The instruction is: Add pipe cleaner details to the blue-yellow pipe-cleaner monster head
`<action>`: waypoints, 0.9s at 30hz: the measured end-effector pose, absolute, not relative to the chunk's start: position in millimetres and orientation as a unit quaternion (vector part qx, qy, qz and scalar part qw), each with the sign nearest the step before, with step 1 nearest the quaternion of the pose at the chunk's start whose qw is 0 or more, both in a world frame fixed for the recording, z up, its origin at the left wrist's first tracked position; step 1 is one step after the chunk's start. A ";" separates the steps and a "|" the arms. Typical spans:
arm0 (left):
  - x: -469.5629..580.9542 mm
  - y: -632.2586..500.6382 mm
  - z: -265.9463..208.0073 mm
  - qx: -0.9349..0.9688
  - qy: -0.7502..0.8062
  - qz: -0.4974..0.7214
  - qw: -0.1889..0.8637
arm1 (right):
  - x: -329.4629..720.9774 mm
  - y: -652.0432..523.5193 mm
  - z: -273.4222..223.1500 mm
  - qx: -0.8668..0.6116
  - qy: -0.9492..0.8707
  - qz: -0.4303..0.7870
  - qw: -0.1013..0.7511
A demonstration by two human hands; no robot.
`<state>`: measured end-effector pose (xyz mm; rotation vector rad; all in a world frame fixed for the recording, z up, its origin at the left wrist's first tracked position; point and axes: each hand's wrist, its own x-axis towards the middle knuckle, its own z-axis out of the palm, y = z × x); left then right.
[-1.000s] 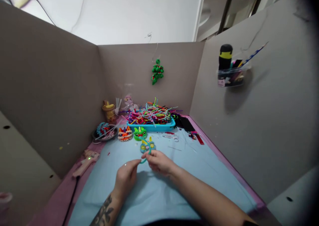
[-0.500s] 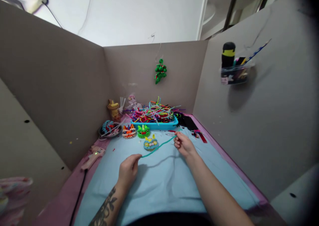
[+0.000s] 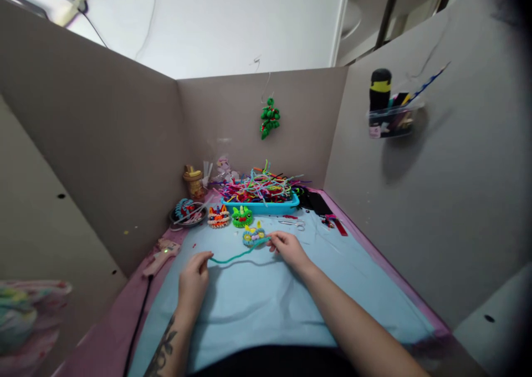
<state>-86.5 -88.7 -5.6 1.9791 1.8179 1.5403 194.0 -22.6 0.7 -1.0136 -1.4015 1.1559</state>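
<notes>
The likeliest trouble is a snag: the teal pipe cleaner (image 3: 228, 262) sags between the hands and its right part passes in front of the small blue and yellow figure (image 3: 253, 237), so a low sideways pull could catch that figure and tip or drag it; whether the two touch, I cannot tell. A hard tug could also slip an end out of the fingers, since each hold looks narrow, and a sharp bend could leave a kink in the wire. On the left edge, the glue gun (image 3: 155, 263) shows a small green light, so it may be hot, and a wide swing of the left arm could brush it or its cord (image 3: 139, 327). The left hand (image 3: 193, 277) is closed to a pinch, thumb against fingertips, on the pipe cleaner's left end. The right hand (image 3: 288, 249) pinches it near the right end, fingers curled in, just beside the blue and yellow figure. The pipe cleaner spans the gap between them, above the blue cloth (image 3: 266, 305), nearer than the green figure (image 3: 242, 217).
</notes>
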 end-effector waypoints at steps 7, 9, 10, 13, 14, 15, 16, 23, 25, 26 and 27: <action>-103.1 -93.2 -4.7 0.514 0.615 0.577 0.157 | 199.0 -25.1 1.8 -0.474 -0.674 0.289 0.487; -102.1 -94.9 -6.7 0.476 0.618 0.590 0.209 | 203.5 -23.9 1.2 -0.481 -0.686 0.274 0.472; -101.4 -95.5 -7.6 0.461 0.618 0.595 0.225 | 205.2 -23.3 0.2 -0.484 -0.693 0.268 0.462; -100.9 -95.2 -9.8 0.433 0.608 0.618 0.247 | 208.2 -20.9 -4.7 -0.488 -0.713 0.248 0.438; -101.5 -94.3 -10.9 0.430 0.598 0.628 0.251 | 209.0 -20.0 -6.7 -0.487 -0.718 0.241 0.434; -102.3 -93.0 -12.2 0.429 0.586 0.638 0.254 | 209.8 -19.0 -8.8 -0.487 -0.723 0.234 0.430; -103.3 -91.5 -13.7 0.428 0.574 0.649 0.258 | 210.7 -18.0 -10.9 -0.487 -0.729 0.224 0.426; -105.7 -86.1 -22.0 0.426 0.549 0.668 0.268 | 213.1 -16.6 -16.0 -0.482 -0.766 0.155 0.395; -104.9 -86.4 -22.1 0.423 0.543 0.674 0.268 | 211.9 -18.3 -14.9 -0.480 -0.773 0.150 0.386; -104.6 -86.6 -21.9 0.423 0.542 0.675 0.265 | 211.4 -19.0 -14.4 -0.481 -0.775 0.147 0.382; -104.3 -86.8 -21.4 0.425 0.543 0.676 0.262 | 211.1 -19.4 -14.2 -0.483 -0.777 0.143 0.379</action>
